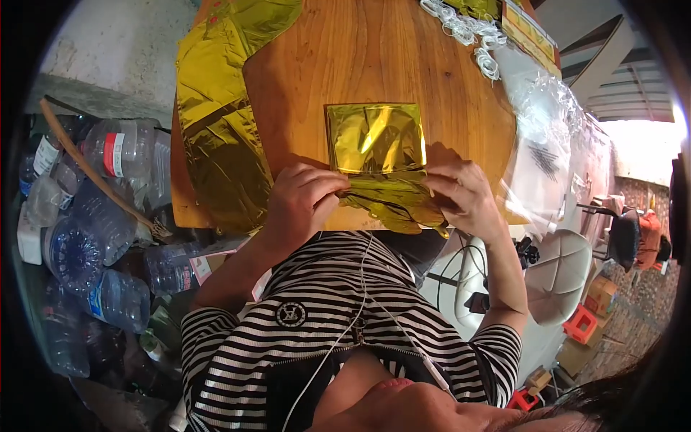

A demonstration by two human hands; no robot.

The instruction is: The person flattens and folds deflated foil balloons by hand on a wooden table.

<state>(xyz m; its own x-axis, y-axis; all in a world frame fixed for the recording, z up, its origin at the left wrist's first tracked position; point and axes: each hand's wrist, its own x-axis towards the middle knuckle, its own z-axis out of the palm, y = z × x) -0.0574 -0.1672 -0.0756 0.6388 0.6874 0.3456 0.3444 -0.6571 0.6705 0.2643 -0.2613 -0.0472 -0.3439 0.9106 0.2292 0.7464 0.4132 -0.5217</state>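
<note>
A shiny gold foil piece [374,137] lies on the wooden table in front of me, its far part folded into a flat, neat rectangle. Its near part is gathered into crumpled pleats that hang toward the table's front edge. My left hand [306,193] pinches the left end of the pleats between thumb and fingers. At the right end my right hand [464,191] grips the same foil, its fingertips near the fold. Left of them, a long flat gold foil sheet [219,126] runs up the table's left side and over its near edge.
Bundles of white string [468,29] lie at the far right of the wooden table [317,72]. Clear plastic bags [543,137] cover its right edge. Large empty plastic bottles [79,245] and a curved stick [86,162] crowd the left. A white padded chair [558,277] stands at the right.
</note>
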